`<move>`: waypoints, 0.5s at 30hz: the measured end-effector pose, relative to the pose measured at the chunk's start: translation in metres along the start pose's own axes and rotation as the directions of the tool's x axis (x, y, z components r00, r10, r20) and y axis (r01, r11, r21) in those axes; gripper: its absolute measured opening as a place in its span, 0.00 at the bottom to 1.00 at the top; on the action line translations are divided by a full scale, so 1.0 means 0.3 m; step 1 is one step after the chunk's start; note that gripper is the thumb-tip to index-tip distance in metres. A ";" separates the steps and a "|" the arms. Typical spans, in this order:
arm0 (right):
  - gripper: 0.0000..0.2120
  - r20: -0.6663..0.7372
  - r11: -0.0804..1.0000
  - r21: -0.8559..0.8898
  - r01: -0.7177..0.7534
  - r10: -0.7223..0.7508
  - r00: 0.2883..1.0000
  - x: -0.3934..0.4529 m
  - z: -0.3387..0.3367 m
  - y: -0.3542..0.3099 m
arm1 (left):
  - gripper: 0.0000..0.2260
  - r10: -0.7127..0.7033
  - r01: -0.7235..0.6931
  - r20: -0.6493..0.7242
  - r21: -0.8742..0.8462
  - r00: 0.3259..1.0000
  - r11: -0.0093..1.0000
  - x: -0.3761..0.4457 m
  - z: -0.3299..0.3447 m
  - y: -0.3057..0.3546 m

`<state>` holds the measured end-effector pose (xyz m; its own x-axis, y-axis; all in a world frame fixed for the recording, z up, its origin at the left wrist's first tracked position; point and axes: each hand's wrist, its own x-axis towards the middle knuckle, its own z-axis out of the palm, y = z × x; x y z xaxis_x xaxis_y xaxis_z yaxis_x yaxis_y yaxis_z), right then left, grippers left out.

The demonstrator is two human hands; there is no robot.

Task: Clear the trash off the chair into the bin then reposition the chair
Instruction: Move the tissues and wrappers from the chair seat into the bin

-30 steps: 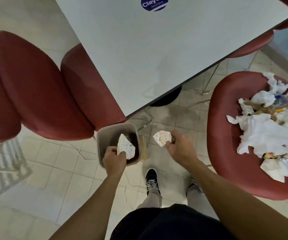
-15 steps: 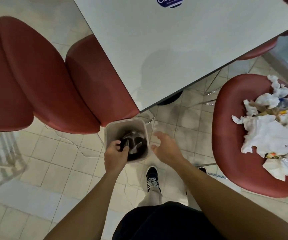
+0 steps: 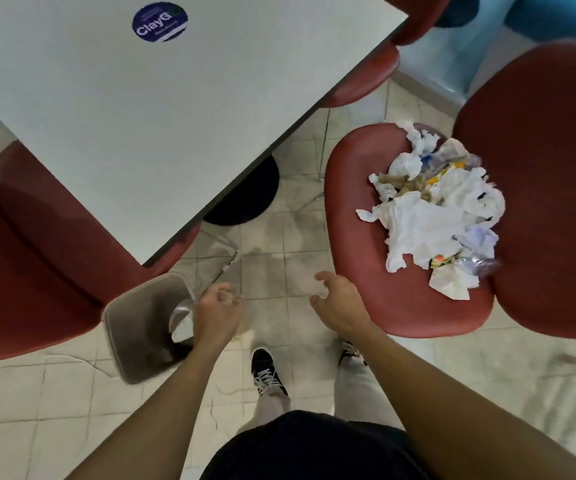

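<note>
A loose heap of crumpled white tissues and coloured wrappers (image 3: 435, 216) lies on the seat of a dark red moulded chair (image 3: 376, 292) at the right, spread from the middle of the seat toward the backrest. The small grey plastic bin (image 3: 130, 327) stands on the tiled floor at the lower left, just beside the corner of the white desk (image 3: 162, 109), with some pale paper already inside it.

The left hand (image 3: 215, 315) hangs over the bin's right rim, fingers loosely curled and holding nothing. The right hand (image 3: 340, 304) hovers just off the front edge of the chair seat, fingers spread apart and empty, well short of the heap.

The trash looks very light, soft and easily compressed, so it should take a firm squeeze without harm. The danger is scatter: the pieces are separate, and the thin wrappers look slick enough to slide out of a loose handful. A good hold would gather the large white sheet in the middle, bunching the smaller scraps inside it. The stray pieces near the seat's front edge could fall to the floor if brushed. Most of the clearing remains, and the chair is not yet repositioned.
</note>
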<state>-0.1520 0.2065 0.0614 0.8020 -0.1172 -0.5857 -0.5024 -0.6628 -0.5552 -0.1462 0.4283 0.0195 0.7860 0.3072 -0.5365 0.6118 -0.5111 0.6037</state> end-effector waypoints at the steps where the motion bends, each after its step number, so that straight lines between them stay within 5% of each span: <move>1: 0.23 -0.013 1.000 0.016 -0.022 0.022 1.000 0.006 -0.040 0.050 | 0.15 0.018 -0.019 0.030 0.026 0.999 0.999 -0.004 0.050 0.037; 15: 0.24 -0.108 0.943 0.191 -0.274 0.298 0.949 0.196 -0.524 0.674 | 0.19 0.212 -0.275 0.329 0.160 0.920 0.948 -0.092 0.827 0.624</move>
<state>-0.1555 -0.0506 0.0075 0.6460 -0.3884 -0.6571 -0.7550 -0.4517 -0.4753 -0.0755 0.1250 0.0009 0.8237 -0.0897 -0.5599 0.3495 -0.6973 0.6258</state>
